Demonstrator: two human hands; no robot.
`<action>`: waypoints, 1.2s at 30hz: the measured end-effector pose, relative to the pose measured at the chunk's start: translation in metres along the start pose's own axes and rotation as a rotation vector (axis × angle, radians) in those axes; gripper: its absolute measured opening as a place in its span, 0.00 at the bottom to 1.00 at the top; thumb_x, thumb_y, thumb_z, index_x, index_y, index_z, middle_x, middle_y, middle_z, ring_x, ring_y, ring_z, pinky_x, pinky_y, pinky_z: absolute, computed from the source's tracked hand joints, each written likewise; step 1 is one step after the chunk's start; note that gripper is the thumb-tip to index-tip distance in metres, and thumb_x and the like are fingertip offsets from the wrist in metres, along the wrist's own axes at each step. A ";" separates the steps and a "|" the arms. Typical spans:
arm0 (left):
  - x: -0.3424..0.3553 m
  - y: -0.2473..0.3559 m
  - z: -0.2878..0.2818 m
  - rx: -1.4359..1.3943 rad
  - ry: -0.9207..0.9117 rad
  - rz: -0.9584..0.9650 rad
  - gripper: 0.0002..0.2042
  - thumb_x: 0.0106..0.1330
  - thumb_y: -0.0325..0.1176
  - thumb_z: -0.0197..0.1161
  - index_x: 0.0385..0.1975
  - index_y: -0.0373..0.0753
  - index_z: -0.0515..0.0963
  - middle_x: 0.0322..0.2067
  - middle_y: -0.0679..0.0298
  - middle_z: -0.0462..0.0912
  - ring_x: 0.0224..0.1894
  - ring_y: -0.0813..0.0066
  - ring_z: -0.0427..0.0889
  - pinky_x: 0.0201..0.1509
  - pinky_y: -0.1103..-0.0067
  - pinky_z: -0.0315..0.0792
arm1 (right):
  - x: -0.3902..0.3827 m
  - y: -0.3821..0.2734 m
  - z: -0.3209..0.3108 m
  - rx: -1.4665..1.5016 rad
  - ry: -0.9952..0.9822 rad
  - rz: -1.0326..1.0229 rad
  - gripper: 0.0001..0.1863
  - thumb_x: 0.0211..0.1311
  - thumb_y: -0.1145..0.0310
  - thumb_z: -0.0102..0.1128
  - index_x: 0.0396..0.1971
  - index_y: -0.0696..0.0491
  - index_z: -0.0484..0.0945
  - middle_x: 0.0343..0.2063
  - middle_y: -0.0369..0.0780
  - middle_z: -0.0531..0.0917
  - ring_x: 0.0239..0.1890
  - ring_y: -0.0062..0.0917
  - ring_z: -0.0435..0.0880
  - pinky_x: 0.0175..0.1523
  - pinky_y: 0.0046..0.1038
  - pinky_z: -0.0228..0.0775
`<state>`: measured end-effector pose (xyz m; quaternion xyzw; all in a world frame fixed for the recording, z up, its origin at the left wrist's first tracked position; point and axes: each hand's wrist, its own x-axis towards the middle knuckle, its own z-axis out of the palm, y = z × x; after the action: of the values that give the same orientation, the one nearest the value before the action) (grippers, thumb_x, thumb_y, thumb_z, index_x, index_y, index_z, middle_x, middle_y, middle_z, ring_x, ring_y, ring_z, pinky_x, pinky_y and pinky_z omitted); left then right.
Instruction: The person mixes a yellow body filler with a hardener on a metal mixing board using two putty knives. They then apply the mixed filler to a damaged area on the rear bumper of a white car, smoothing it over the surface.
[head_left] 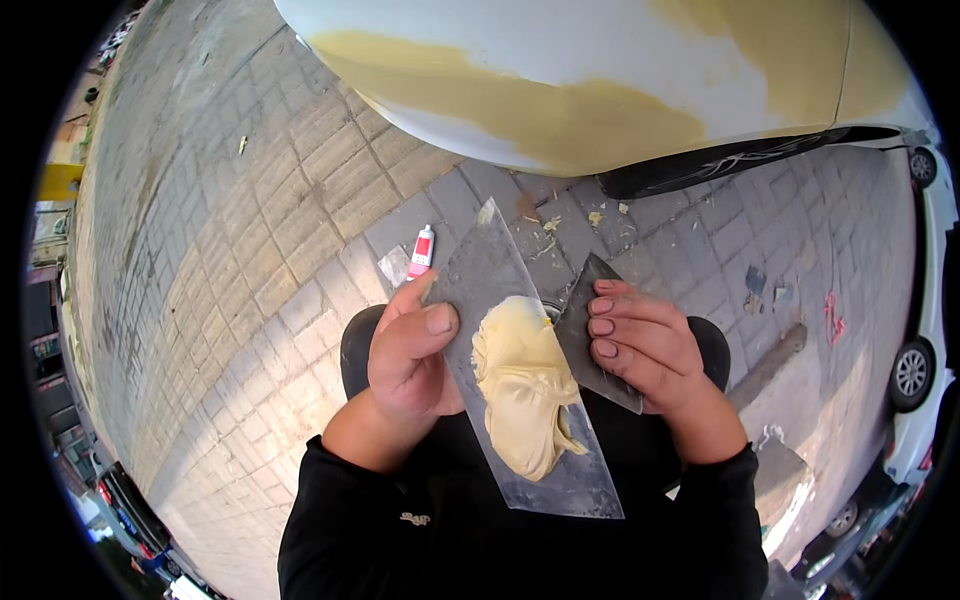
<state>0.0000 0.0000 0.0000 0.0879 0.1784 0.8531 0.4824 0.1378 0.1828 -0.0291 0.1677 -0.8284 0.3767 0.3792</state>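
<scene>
Paving [320, 160]; two hands [408, 350] [655, 350], two plates [488, 255] [580, 325].

"How's the light?"
"Bright daylight; the paving [250, 400] glows pale at lower left and looks duller beside the nearest car [560, 90]."
"And the sharpness?"
"The putty [522, 385] looks crisp mid-frame, but straight lines bow, and the outer edges soften before dropping into black."

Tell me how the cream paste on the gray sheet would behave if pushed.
The cream paste would probably deform rather than slide whole, given its soft folds. It looks too thick to run, since it stands heaped. Pushed rightward, it might spill, as it reaches the gray sheet's right edge.
</scene>
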 end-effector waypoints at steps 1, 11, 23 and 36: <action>0.000 0.000 -0.002 0.054 0.029 0.063 0.22 0.66 0.39 0.51 0.53 0.27 0.66 0.44 0.46 0.79 0.42 0.59 0.83 0.45 0.73 0.79 | -0.007 0.006 0.001 0.003 0.049 0.094 0.21 0.59 0.81 0.60 0.53 0.58 0.70 0.46 0.45 0.79 0.49 0.39 0.80 0.56 0.43 0.73; -0.004 -0.012 -0.017 0.628 0.221 0.523 0.21 0.68 0.34 0.48 0.57 0.27 0.62 0.56 0.49 0.71 0.59 0.60 0.71 0.65 0.67 0.62 | 0.012 -0.006 -0.002 0.990 0.506 0.933 0.16 0.68 0.77 0.47 0.54 0.60 0.71 0.55 0.44 0.76 0.58 0.29 0.73 0.64 0.31 0.62; -0.001 -0.031 -0.020 1.332 -0.086 0.698 0.17 0.67 0.24 0.46 0.51 0.17 0.68 0.46 0.42 0.77 0.46 0.54 0.80 0.55 0.70 0.70 | 0.026 0.002 0.021 0.849 0.602 1.143 0.10 0.67 0.77 0.50 0.46 0.60 0.74 0.44 0.39 0.81 0.48 0.19 0.77 0.57 0.22 0.64; 0.002 -0.044 -0.015 1.459 -0.115 0.714 0.18 0.59 0.18 0.53 0.48 0.12 0.67 0.42 0.35 0.76 0.39 0.41 0.79 0.46 0.62 0.74 | 0.022 0.003 0.028 0.859 0.548 1.104 0.11 0.69 0.74 0.52 0.48 0.60 0.74 0.46 0.39 0.81 0.47 0.18 0.78 0.55 0.22 0.67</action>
<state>0.0289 0.0193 -0.0307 0.4754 0.6255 0.6186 0.0111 0.1074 0.1638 -0.0260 -0.2386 -0.4485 0.8304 0.2290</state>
